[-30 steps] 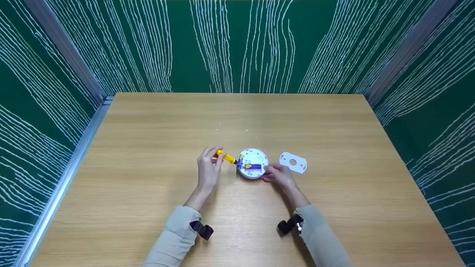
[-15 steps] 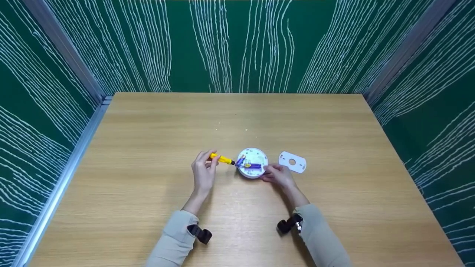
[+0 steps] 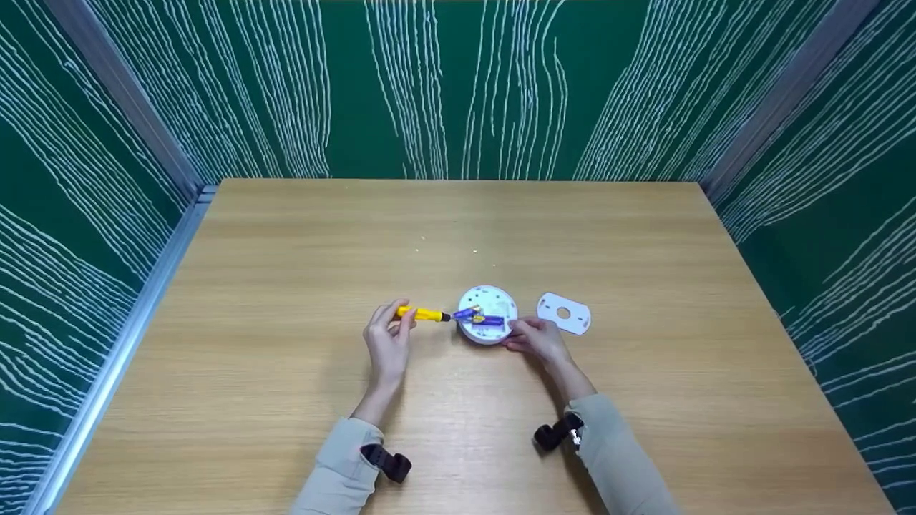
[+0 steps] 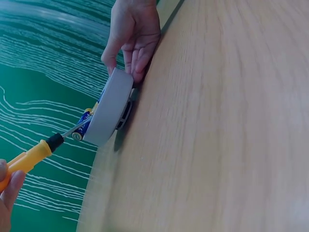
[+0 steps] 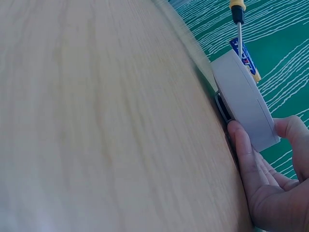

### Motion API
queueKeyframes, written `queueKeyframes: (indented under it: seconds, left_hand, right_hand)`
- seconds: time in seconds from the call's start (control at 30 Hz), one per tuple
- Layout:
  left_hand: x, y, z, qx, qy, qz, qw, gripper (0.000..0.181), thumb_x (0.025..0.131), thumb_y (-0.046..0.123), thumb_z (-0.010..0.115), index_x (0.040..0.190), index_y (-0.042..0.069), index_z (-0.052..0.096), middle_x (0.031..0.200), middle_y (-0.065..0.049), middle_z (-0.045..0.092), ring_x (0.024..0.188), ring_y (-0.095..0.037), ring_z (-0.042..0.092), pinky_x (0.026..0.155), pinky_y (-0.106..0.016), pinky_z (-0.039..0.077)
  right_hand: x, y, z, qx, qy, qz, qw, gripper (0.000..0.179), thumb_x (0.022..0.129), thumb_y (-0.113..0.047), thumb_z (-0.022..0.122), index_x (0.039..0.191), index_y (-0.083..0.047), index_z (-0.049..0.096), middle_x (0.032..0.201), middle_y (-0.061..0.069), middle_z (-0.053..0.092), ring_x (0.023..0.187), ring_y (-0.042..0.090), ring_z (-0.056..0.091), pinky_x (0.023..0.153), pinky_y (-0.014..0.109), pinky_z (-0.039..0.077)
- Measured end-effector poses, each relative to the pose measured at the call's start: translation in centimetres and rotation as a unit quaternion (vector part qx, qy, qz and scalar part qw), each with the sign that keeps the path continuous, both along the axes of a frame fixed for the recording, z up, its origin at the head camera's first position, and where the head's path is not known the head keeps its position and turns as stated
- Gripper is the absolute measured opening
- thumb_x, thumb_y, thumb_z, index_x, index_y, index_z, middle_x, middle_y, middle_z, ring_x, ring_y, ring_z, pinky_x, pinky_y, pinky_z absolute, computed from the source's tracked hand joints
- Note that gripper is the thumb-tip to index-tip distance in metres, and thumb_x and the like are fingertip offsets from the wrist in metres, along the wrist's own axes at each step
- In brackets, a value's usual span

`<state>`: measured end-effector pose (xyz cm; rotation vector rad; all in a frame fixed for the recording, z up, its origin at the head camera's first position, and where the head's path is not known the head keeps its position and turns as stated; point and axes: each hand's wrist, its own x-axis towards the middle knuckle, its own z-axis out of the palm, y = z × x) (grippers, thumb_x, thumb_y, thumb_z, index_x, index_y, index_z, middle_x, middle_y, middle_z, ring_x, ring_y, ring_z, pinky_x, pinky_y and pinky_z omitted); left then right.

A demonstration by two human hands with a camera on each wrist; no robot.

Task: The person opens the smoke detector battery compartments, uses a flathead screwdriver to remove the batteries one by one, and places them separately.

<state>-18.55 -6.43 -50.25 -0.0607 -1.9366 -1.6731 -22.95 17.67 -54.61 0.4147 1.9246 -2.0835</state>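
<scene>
My left hand [image 3: 387,350] holds a yellow screwdriver [image 3: 424,315] by its handle, thumb and fingers round it. The metal shaft [image 4: 72,129] reaches the left side of a round white device [image 3: 494,297], right at a loose blue battery [image 3: 466,313]. That battery lies tilted up out of the device, one end past the rim in the left wrist view. A second blue battery [image 3: 491,321] sits lower in the open compartment. On the right, my right hand [image 3: 547,342] pinches the device's edge, thumb on the upper face and fingers underneath, holding it near the table.
An oblong white plate [image 3: 577,321] with a round central hole lies on the wooden table [image 3: 644,429], just behind the right hand. Small pale specks [image 3: 475,251] are scattered beyond the device. Green walls with white lines surround the table.
The left hand has moved left and nearer, swinging the screwdriver from slanted to almost level. The loose battery has turned from steep to nearly lengthwise. The right hand keeps its hold.
</scene>
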Motion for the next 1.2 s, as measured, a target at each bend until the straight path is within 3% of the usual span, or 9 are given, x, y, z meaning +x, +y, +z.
queueKeyframes:
  seconds: [0.27,0.53,0.77,1.2]
  left_hand:
    - [0.3,0.1,-0.5,0.032,-0.003,0.014,0.9994,0.019,0.079,-0.001,0.062,0.096,-0.010,0.062,0.083,-0.017,0.057,0.073,-0.027,0.059,0.061,-0.023,0.053]
    - [0.4,0.0,-0.8,0.090,0.011,0.015,0.9958,0.017,0.077,-0.007,0.062,0.092,-0.015,0.061,0.078,-0.021,0.054,0.072,-0.031,0.058,0.059,-0.028,0.053]
    - [1.6,0.2,1.3,0.110,-0.010,0.004,0.9939,0.019,0.077,-0.013,0.059,0.093,-0.021,0.056,0.078,-0.026,0.053,0.072,-0.037,0.056,0.061,-0.036,0.053]
    - [2.3,-0.2,1.8,0.136,-0.021,0.006,0.9905,0.020,0.077,-0.013,0.058,0.096,-0.020,0.056,0.082,-0.025,0.053,0.074,-0.032,0.058,0.063,-0.034,0.053]
  right_hand:
    - [-0.1,0.0,0.1,0.017,-0.015,-0.009,0.9997,0.030,0.081,-0.004,0.054,0.105,0.014,0.051,0.072,0.011,0.062,0.063,0.020,0.062,0.061,0.026,0.053]
    - [0.1,0.0,0.1,0.001,0.001,-0.007,1.0000,0.029,0.082,-0.004,0.054,0.102,0.016,0.050,0.070,0.011,0.062,0.062,0.019,0.063,0.059,0.025,0.053]
    - [0.2,-0.1,0.3,0.006,-0.001,-0.010,0.9999,0.029,0.081,-0.004,0.054,0.102,0.016,0.051,0.069,0.011,0.063,0.062,0.019,0.063,0.059,0.024,0.053]
    - [0.1,0.0,0.2,0.018,-0.007,-0.009,0.9998,0.031,0.082,-0.005,0.054,0.105,0.016,0.051,0.072,0.012,0.063,0.063,0.019,0.063,0.060,0.026,0.053]
